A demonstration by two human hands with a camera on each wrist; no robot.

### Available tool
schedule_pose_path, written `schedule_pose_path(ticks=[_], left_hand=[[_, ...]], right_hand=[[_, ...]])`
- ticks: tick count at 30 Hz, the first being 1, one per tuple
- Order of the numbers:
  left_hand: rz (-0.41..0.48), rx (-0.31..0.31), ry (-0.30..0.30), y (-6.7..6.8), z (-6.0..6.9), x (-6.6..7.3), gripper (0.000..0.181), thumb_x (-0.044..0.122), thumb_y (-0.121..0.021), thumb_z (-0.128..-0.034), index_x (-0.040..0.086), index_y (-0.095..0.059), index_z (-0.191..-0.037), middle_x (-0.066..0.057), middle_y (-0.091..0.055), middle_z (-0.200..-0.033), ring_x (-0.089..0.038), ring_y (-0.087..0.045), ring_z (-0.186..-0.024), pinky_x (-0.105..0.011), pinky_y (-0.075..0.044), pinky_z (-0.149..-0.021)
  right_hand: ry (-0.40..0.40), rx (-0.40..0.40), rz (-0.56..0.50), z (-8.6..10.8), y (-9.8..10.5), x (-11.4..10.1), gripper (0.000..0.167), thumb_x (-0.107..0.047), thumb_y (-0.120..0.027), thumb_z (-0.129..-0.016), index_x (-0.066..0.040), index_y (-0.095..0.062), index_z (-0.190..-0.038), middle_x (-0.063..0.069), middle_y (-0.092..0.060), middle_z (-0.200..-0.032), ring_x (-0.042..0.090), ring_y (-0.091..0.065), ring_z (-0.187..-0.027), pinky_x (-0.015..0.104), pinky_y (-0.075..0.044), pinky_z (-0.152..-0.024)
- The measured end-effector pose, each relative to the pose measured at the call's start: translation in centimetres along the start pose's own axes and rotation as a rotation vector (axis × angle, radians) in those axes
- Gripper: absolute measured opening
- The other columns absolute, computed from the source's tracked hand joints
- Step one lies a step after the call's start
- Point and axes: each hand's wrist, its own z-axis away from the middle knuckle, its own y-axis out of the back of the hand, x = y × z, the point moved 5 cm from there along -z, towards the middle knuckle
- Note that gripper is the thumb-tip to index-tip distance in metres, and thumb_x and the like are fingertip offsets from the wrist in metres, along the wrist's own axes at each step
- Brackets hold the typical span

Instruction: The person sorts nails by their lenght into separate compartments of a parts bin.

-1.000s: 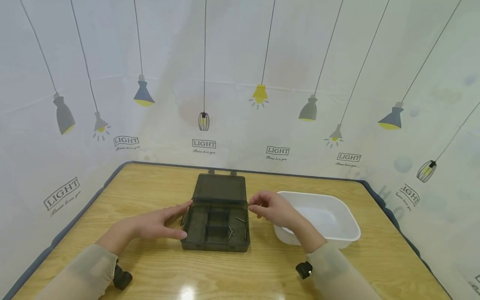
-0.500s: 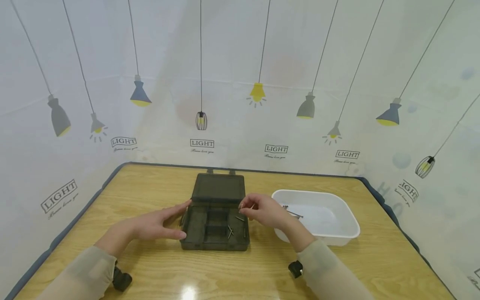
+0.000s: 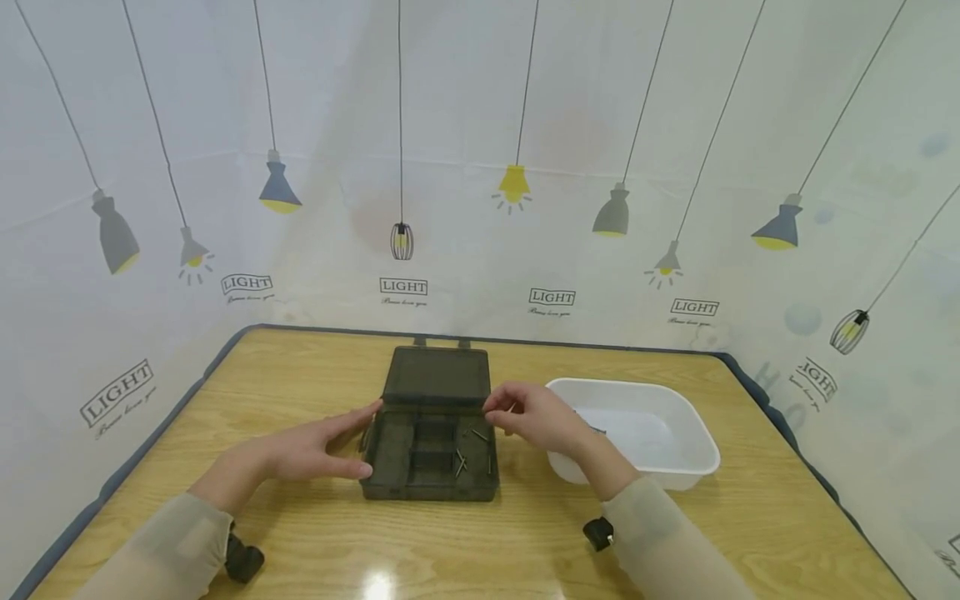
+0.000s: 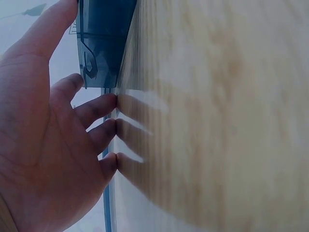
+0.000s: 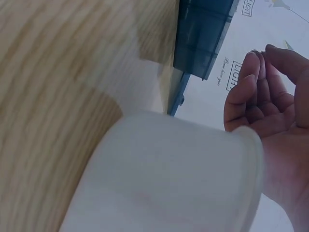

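A dark see-through plastic organizer box (image 3: 431,454) lies on the table with its lid (image 3: 438,375) raised back. Several short, thin metal pieces like screws or nails (image 3: 461,462) lie in its right compartment; their exact kind is too small to tell. My left hand (image 3: 311,446) steadies the box's left side with thumb and index finger spread, and in the left wrist view the other fingertips (image 4: 110,128) touch the table. At the right edge of the box hovers my right hand (image 3: 543,417), fingers loosely bent, thumb near the index tip, with nothing visible between them.
Right of the box stands a white plastic tub (image 3: 701,437), partly behind my right forearm; a bit of metal hardware (image 3: 597,431) shows inside. A printed curtain (image 3: 480,250) hangs around the wooden table (image 3: 465,550).
My right hand moved left over the box's right compartment, then back slightly right. Another small metal piece now shows in that compartment. My left hand stays in place.
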Motion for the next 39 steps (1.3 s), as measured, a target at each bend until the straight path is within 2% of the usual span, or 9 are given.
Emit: schedule_pose_path(ticks=[3,9,14,19,23,27,31,35,39], left_hand=[[-0.008,0.000,-0.003,0.0,0.0,0.0,0.105,0.054,-0.074,-0.1027,0.026,-0.008,-0.179,-0.014,-0.018,-0.185,-0.041,-0.018,-0.171,-0.067,-0.016,-0.136],[-0.014,0.001,0.001,0.1,0.1,-0.1,0.105,0.054,-0.075,-0.1024,0.026,-0.008,-0.179,-0.014,-0.017,-0.185,-0.041,-0.017,-0.171,-0.068,-0.016,-0.136],[-0.017,0.004,0.001,0.1,0.1,-0.2,0.105,0.055,-0.075,-0.1023,0.026,-0.009,-0.179,-0.014,-0.017,-0.185,-0.042,-0.016,-0.171,-0.069,-0.016,-0.136],[-0.012,0.005,0.001,0.1,0.1,-0.1,0.106,0.054,-0.075,-0.1019,0.026,-0.009,-0.179,-0.014,-0.018,-0.185,-0.042,-0.017,-0.171,-0.068,-0.016,-0.136],[-0.014,0.008,0.011,0.1,0.0,-0.1,0.106,0.055,-0.075,-0.1014,0.027,-0.010,-0.179,-0.013,-0.019,-0.184,-0.042,-0.017,-0.171,-0.069,-0.016,-0.136],[-0.033,0.015,0.019,0.1,0.0,-0.3,0.105,0.058,-0.075,-0.1009,0.029,-0.010,-0.179,-0.012,-0.020,-0.184,-0.043,-0.017,-0.170,-0.070,-0.015,-0.135],[-0.041,0.017,0.017,0.0,0.0,-0.3,0.105,0.058,-0.075,-0.1006,0.030,-0.011,-0.179,-0.012,-0.020,-0.184,-0.044,-0.017,-0.170,-0.071,-0.015,-0.135],[-0.038,0.021,0.009,0.0,-0.1,-0.2,0.105,0.057,-0.075,-0.1008,0.029,-0.011,-0.179,-0.013,-0.020,-0.184,-0.044,-0.016,-0.170,-0.070,-0.014,-0.135],[-0.036,0.017,0.007,0.0,-0.1,0.0,0.105,0.056,-0.075,-0.1014,0.028,-0.010,-0.179,-0.014,-0.019,-0.184,-0.045,-0.016,-0.170,-0.071,-0.014,-0.135]], right_hand=[[-0.005,0.017,0.001,0.3,0.8,0.1,0.016,-0.026,-0.071,-0.109,-0.014,-0.076,-0.118,0.007,-0.075,-0.104,0.020,-0.070,-0.087,0.032,-0.055,-0.071],[-0.020,0.037,-0.011,1.0,2.6,0.7,0.020,-0.027,-0.070,-0.109,-0.012,-0.075,-0.121,0.015,-0.075,-0.109,0.035,-0.071,-0.094,0.034,-0.057,-0.074],[-0.058,0.051,-0.038,1.6,4.5,1.7,0.017,-0.030,-0.071,-0.108,-0.017,-0.074,-0.120,0.016,-0.074,-0.112,0.035,-0.069,-0.096,0.037,-0.059,-0.073],[-0.094,0.062,-0.060,2.1,6.5,3.9,0.021,-0.032,-0.073,-0.107,-0.017,-0.074,-0.122,0.009,-0.074,-0.113,0.035,-0.068,-0.098,0.040,-0.060,-0.076],[-0.104,0.049,-0.063,2.5,7.7,6.4,0.024,-0.031,-0.075,-0.106,-0.014,-0.075,-0.123,0.010,-0.074,-0.113,0.033,-0.068,-0.097,0.042,-0.060,-0.078],[-0.135,-0.003,-0.062,2.9,8.1,8.8,0.026,-0.025,-0.077,-0.104,-0.008,-0.076,-0.124,0.010,-0.075,-0.110,0.024,-0.066,-0.094,0.037,-0.059,-0.076],[-0.208,-0.055,-0.044,3.6,8.4,10.9,0.027,-0.021,-0.077,-0.103,-0.008,-0.076,-0.127,0.007,-0.074,-0.108,0.020,-0.064,-0.093,0.033,-0.055,-0.072],[-0.254,-0.056,-0.001,4.3,9.2,12.1,0.025,-0.018,-0.076,-0.102,-0.012,-0.077,-0.126,0.005,-0.072,-0.104,0.021,-0.062,-0.090,0.032,-0.052,-0.071],[-0.289,-0.060,0.012,4.8,9.7,12.9,0.023,-0.015,-0.078,-0.098,-0.012,-0.078,-0.121,0.004,-0.073,-0.102,0.022,-0.060,-0.086,0.033,-0.050,-0.072]])
